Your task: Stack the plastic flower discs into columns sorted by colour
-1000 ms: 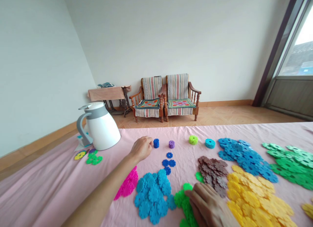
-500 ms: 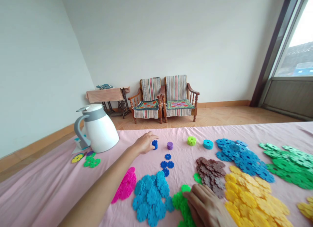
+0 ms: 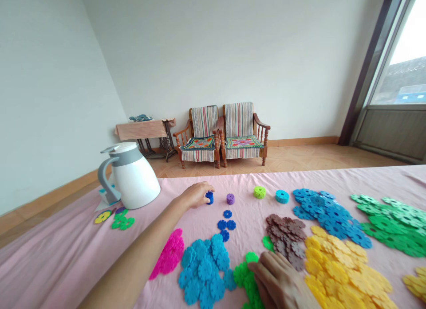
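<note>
My left hand (image 3: 196,194) reaches far across the pink cloth (image 3: 66,251), its fingers closed round a small dark blue stack of discs (image 3: 209,197). To the right of that stack stand a purple stack (image 3: 230,198), a lime stack (image 3: 259,192) and a turquoise stack (image 3: 282,196). Three loose dark blue discs (image 3: 226,221) lie just nearer to me. My right hand (image 3: 282,282) lies flat, fingers spread, on a pile of bright green discs (image 3: 246,275) at the near edge.
A white jug (image 3: 131,176) stands at the left, with a few yellow, purple and green discs (image 3: 116,219) beside it. Piles of magenta (image 3: 169,253), light blue (image 3: 206,267), brown (image 3: 288,238), yellow (image 3: 346,260), blue (image 3: 329,213) and green discs (image 3: 392,222) cover the cloth. Two chairs (image 3: 222,134) stand by the far wall.
My left hand has moved right from beside the dark blue stack and closed its fingers round it. The right hand has stayed on the green pile.
</note>
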Demonstrator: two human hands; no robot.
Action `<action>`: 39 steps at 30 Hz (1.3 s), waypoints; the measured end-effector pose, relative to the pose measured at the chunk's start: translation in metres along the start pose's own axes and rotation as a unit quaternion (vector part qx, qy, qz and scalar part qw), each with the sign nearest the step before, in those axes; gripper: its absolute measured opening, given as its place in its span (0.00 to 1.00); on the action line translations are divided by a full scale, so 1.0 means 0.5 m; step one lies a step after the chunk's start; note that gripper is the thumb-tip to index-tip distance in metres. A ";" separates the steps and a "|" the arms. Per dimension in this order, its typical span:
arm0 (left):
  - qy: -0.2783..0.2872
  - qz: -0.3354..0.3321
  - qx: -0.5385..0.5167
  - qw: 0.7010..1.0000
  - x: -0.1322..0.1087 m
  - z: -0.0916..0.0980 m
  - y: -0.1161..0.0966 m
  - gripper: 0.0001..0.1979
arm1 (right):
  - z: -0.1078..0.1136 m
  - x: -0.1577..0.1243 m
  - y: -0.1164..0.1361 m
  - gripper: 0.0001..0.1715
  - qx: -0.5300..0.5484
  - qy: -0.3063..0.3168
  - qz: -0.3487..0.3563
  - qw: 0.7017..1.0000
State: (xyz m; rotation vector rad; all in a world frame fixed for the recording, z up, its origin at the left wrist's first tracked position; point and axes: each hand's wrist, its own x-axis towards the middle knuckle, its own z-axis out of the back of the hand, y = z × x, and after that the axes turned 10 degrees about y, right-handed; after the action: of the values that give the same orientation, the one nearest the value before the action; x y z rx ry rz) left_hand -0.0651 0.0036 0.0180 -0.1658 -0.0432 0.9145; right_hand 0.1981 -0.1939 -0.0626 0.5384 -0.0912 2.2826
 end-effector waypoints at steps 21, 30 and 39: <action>-0.011 0.002 0.019 1.000 0.000 -0.006 -0.004 0.15 | -0.007 -0.001 -0.005 0.11 -0.001 0.003 0.000 1.000; -0.038 0.003 0.017 0.999 -0.029 0.015 -0.072 0.08 | -0.007 -0.002 -0.002 0.10 0.008 0.008 -0.001 1.000; 0.036 -0.057 -0.088 0.994 -0.023 -0.042 -0.132 0.09 | -0.005 -0.003 -0.002 0.11 0.008 -0.001 0.006 1.000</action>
State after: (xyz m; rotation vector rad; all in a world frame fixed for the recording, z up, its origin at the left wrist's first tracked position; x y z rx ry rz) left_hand -0.0178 -0.0476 0.0083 -0.3566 -0.0654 0.7904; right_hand 0.1987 -0.1936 -0.0655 0.5506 -0.0776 2.2968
